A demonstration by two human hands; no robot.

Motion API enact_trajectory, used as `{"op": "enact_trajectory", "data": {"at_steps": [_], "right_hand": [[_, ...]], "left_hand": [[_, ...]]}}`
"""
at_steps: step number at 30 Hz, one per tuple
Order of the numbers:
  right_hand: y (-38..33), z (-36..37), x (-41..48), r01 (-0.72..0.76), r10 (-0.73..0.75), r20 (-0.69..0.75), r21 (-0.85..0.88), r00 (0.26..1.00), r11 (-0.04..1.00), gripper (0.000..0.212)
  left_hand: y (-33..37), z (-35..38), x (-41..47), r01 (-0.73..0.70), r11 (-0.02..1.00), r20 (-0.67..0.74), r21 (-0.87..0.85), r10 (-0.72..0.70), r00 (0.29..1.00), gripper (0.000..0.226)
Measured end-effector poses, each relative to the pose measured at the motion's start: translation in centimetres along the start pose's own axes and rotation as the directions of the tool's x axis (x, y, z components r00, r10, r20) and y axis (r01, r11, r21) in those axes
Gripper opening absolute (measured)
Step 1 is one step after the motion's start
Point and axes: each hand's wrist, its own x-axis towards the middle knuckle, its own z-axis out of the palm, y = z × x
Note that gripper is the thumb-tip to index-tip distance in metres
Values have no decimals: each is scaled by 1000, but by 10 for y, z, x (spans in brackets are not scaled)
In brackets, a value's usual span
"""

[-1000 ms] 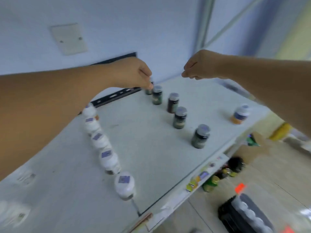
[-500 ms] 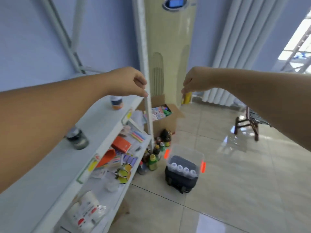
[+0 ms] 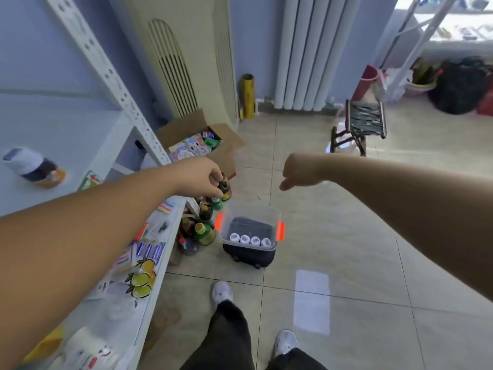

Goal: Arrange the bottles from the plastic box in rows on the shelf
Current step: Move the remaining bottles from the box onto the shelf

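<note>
The clear plastic box with orange clips (image 3: 250, 208) sits on the tiled floor (image 3: 346, 236) beside the white metal shelf (image 3: 80, 124), with 4 white-capped bottles (image 3: 250, 239) in a row inside. Above it the right hand (image 3: 300, 169) is an empty fist. The left hand (image 3: 198, 176) has curled fingers overlapping a dark bottle (image 3: 224, 186), so I cannot tell if it grips anything.

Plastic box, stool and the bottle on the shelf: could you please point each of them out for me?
Plastic box (image 3: 252, 211): head view, back wall near the rim.
Stool (image 3: 366, 120): head view, woven seat.
Bottle (image 3: 24, 159): head view, white cap.
</note>
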Motion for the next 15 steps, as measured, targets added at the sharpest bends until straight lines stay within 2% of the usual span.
{"op": "enact_trajectory", "data": {"at_steps": [2,5,8,15], "right_hand": [[4,14,26,-34,33,36,30,999,999,42],[10,36,68,-108,103,62,82,993,991,55],[13,64,112,-182,169,102,135,980,974,57],[26,165,194,-232,183,260,175,948,957,49]], "left_hand": [[-8,11,37,-27,1000,40,-3,27,999,50],[-21,33,91,-66,998,127,18,63,990,54],[-41,65,140,-79,997,208,7,76,975,57],[-79,159,222,1,996,324,-91,29,946,43]]}}
